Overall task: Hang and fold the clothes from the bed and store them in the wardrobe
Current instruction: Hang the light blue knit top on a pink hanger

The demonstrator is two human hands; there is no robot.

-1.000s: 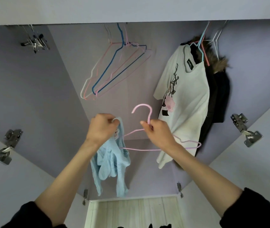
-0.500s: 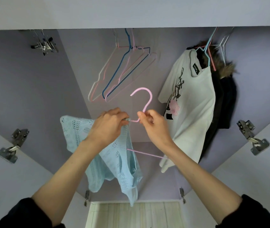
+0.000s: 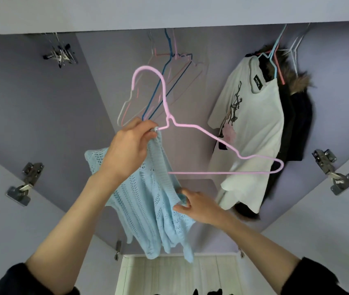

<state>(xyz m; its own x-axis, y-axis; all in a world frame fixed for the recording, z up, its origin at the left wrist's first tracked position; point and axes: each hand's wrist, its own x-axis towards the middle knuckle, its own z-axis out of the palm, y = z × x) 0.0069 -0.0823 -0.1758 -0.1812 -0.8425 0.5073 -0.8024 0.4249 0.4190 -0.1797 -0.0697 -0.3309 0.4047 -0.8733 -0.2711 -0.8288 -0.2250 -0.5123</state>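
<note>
A pale blue open-knit top (image 3: pixel 148 201) is being threaded onto a pink wire hanger (image 3: pixel 218 143), both pinched together by the left hand (image 3: pixel 129 150), with the knit edge below the hanger gripped by the right hand (image 3: pixel 199 206), probably for drawing over the bare arm.

Single head cam, wide-angle w/ strong edge bend, worn by person standing at open wardrobe (image 3: pixel 41 107), tilted up into its interior. Both forearms enter from bottom corners; left hand (image 3: pixel 130 150) and right hand (image 3: pixel 199 206) sit close to lens, mid-frame. Hanging white t-shirt (image 3: pixel 252 133) farther back on right. No 2nd view to overlap
</note>
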